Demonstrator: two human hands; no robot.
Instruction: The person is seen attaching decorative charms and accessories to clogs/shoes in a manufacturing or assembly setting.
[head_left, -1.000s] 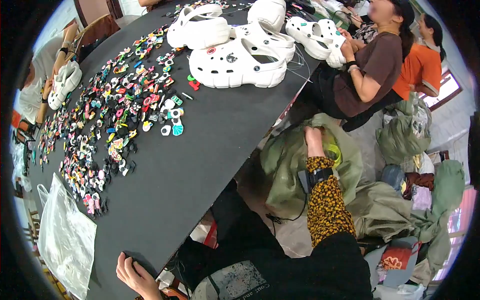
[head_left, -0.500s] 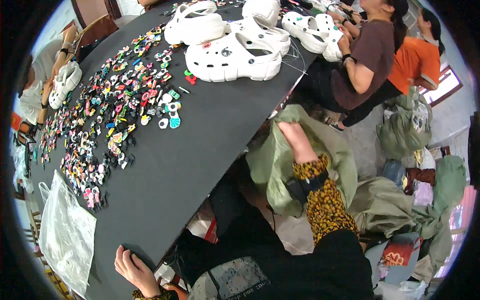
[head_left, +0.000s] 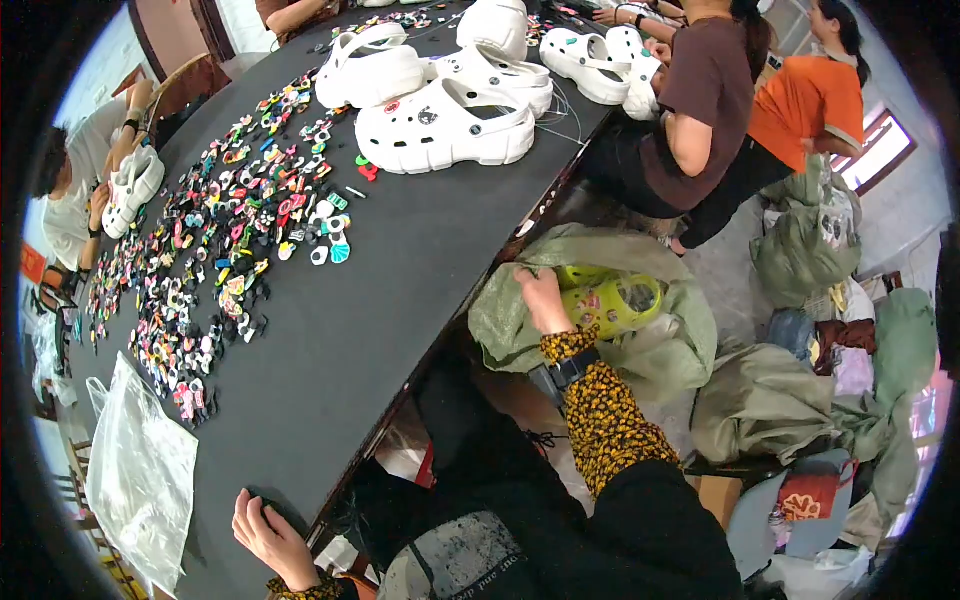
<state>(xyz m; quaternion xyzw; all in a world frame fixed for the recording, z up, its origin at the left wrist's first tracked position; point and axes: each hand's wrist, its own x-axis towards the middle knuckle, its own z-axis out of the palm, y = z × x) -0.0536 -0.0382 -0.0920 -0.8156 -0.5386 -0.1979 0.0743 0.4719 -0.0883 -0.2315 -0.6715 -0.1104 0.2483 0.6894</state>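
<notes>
Yellow-green clog [head_left: 612, 300] lies in the mouth of an olive-green sack [head_left: 655, 345], centre right of the frame, just under the table edge. Right hand [head_left: 540, 300] reaches into that sack opening, fingers curled at the clog's near end; contact is probable, but whether it is a closed grasp I cannot tell, since the knuckles hide the fingertips. Sleeve is yellow with a dark speckled print, a dark band at the wrist.

Left hand [head_left: 268, 535], lower left, lies pressed flat on the near edge of the black table [head_left: 400, 300], fingers spread, holding nothing.

Step in hand, as judged: pulling a clog out of the sack. Next move would call for a firm hold on the shoe's strap or heel end and a lift clear of the sack's folds, up over the table edge, without snagging the fabric.

Outward from there: 1 clear plastic bag [head_left: 140, 480], crumpled, lower left on the table. Small coloured shoe charms [head_left: 215, 250] spread in a dense band across the left half. White clogs [head_left: 445, 125] stand grouped at upper centre. More olive sacks [head_left: 800, 250] stand on the floor at right, 1 with a small pale label. Another person's orange shirt [head_left: 805, 100] shows at upper right. Red patterned patch [head_left: 805, 500] shows at lower right, on a grey item.
</notes>
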